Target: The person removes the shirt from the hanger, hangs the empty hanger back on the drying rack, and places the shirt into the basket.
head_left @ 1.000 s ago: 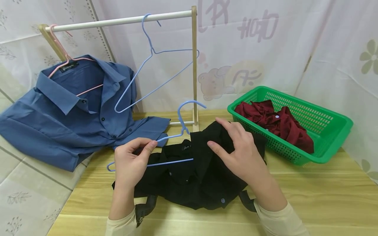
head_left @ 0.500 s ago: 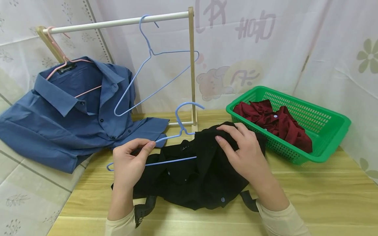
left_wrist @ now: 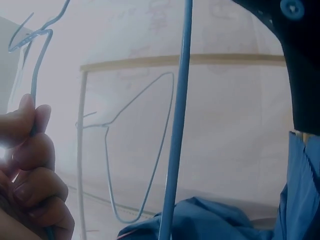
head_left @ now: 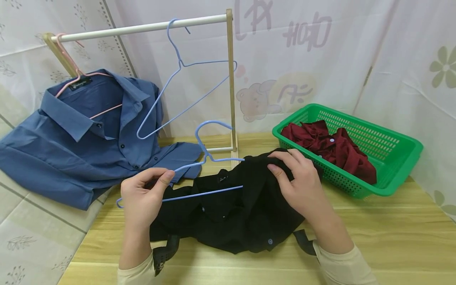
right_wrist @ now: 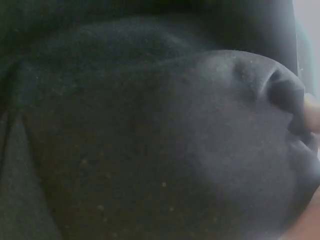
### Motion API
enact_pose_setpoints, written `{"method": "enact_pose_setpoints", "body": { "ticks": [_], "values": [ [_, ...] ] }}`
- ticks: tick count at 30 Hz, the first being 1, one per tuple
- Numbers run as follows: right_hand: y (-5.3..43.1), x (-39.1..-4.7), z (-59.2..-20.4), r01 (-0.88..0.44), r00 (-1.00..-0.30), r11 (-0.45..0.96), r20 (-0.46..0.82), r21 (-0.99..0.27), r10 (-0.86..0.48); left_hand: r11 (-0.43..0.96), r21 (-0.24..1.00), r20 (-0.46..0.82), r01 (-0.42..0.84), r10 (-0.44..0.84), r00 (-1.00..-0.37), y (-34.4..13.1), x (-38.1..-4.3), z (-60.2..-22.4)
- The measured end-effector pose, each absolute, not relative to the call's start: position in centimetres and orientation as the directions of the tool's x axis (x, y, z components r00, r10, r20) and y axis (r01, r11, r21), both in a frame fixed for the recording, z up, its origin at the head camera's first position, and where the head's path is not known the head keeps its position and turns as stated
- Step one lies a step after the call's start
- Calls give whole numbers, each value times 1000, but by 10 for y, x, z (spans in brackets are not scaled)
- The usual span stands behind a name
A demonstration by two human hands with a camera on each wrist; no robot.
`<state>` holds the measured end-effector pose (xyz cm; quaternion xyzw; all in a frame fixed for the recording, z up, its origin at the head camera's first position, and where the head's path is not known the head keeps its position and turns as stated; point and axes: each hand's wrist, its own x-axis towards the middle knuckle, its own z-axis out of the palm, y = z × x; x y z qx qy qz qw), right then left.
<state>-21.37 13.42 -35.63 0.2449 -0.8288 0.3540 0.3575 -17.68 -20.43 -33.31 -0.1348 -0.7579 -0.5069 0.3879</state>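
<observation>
A black shirt (head_left: 217, 225) lies bunched on the table, its collar spread and a few buttons showing. My left hand (head_left: 142, 198) pinches the left arm of a blue wire hanger (head_left: 203, 146) between thumb and forefinger; in the left wrist view the fingers (left_wrist: 35, 165) curl below that hold. The hanger's hook stands up above the shirt, and its right end is hidden under the black cloth. With thumb and fingertips my right hand (head_left: 303, 186) pinches the shirt's right shoulder. Dark cloth (right_wrist: 150, 140) fills most of the right wrist view, gathered at the fingers on its right edge.
Behind, a rack (head_left: 142, 27) carries a bare blue hanger (head_left: 185, 99) and a blue shirt (head_left: 99, 150) on a pink hanger (head_left: 67, 59). At the right stands a green basket (head_left: 399, 158) with a dark red garment (head_left: 335, 146) in it. Wooden tabletop (head_left: 377, 225) shows around the black shirt.
My left hand and the hanger have moved left, so more of the hanger's right arm shows outside the shirt. My right hand has lowered slightly and now pinches the cloth.
</observation>
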Motion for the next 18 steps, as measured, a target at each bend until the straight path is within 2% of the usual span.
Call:
{"method": "enact_pose_setpoints", "body": {
  "ticks": [4,14,18],
  "values": [
    [136,-215,-357,-664,-606,630,784,-403,-136,445,653,738,612,-193,-647,-211,-176,-333],
    [141,-215,-359,-663,-606,598,792,-450,-77,480,650,742,589,-235,-627,-231,-172,-330],
    [142,-216,-360,-653,-616,595,786,-469,-57,500,628,762,596,-242,-600,-238,-169,-326]
  ]
}}
